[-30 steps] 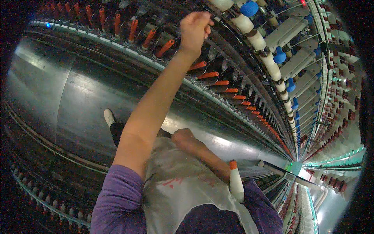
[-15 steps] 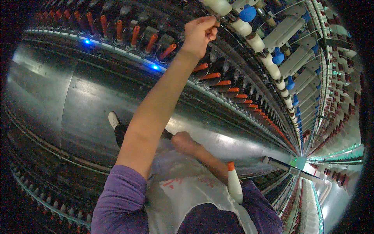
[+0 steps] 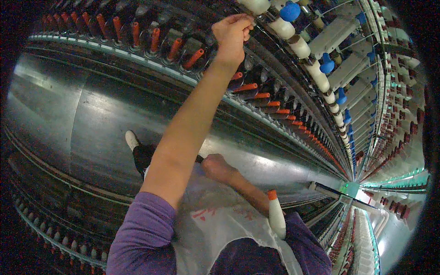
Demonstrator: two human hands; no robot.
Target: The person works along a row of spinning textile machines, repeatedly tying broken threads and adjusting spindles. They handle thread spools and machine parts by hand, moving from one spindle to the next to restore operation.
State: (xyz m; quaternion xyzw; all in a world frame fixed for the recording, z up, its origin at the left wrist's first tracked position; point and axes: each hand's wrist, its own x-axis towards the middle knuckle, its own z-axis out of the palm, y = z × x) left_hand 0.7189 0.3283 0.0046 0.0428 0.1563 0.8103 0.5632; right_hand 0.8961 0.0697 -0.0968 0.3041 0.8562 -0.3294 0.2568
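My left hand (image 3: 233,34) is raised at the far end of my outstretched arm, its thumb and fingers pinched together just left of the white rollers (image 3: 281,28) of a spinning frame. Any yarn between those fingertips is too fine to see. Low in front of my waist, my right hand (image 3: 219,167) is closed in a fist, with a small dark piece (image 3: 199,159) showing beside it; what it grips is hidden. A white yarn bobbin (image 3: 276,216) with an orange tip rests upright against my apron (image 3: 220,224), by my right arm.
A long row of orange-tipped spindles (image 3: 247,87) runs along the metal rail (image 3: 151,64). Blue knobs (image 3: 290,11) and grey arms (image 3: 337,34) line the machine above. Another machine row (image 3: 64,240) stands behind at lower left, along the shiny metal floor (image 3: 105,110).
My left hand has shifted slightly up and left, still pinched. Two blue lights on the rail no longer glow. My right hand stays at my waist.
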